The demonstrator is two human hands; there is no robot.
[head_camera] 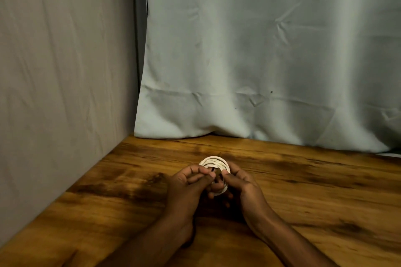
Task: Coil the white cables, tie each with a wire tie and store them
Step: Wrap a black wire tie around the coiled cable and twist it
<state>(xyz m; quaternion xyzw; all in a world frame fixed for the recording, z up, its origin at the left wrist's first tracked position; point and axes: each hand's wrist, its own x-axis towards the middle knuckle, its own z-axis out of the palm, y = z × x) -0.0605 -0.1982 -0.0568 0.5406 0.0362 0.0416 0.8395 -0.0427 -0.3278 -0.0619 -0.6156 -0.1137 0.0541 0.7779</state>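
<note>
While both hands meet over the middle of the wooden tabletop (pixel 303 191), we note a small coiled white cable (pixel 213 161) held between them, lifted just off the wood near its far half. Left hand (pixel 191 182) pinches at the coil's centre with thumb and fingertips; right hand (pixel 238 180) cups the coil's right rim, fingers curled beneath. A short dark piece (pixel 214 171) shows between the thumbs, likely the wire tie, though it is too small and blurred for us to be sure. We judge the step in hand to be tying. To do it well, we would keep the loops stacked flat under the right hand's grasp, pass the tie through the centre and around all turns, then twist its ends snugly without kinking the cable. Grey cloth (pixel 260 60) hangs behind. No storage container or other cables are visible.
</note>
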